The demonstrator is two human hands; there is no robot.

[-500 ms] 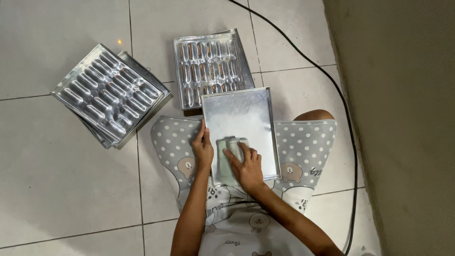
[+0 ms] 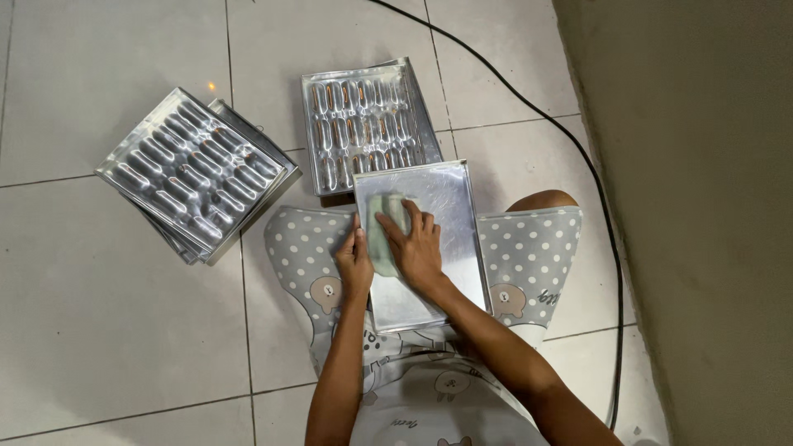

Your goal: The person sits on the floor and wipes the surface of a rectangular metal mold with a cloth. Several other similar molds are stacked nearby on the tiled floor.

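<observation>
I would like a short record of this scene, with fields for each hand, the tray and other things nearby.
left hand: grips left edge of flat metal tray
right hand: presses pale green cloth on the tray
tray position: on the person's lap
moulded trays: on floor ahead
stacked moulded trays: on floor, left
black cable: along floor, right

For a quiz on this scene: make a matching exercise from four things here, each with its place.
1. flat tray
2. pale green cloth
3. black cable
4. stack of ridged moulds

A. under the right hand
B. on the lap, left hand at its edge
C. on the floor, far left
D. along the floor by the wall

Pairs: 1-B, 2-A, 3-D, 4-C
</observation>
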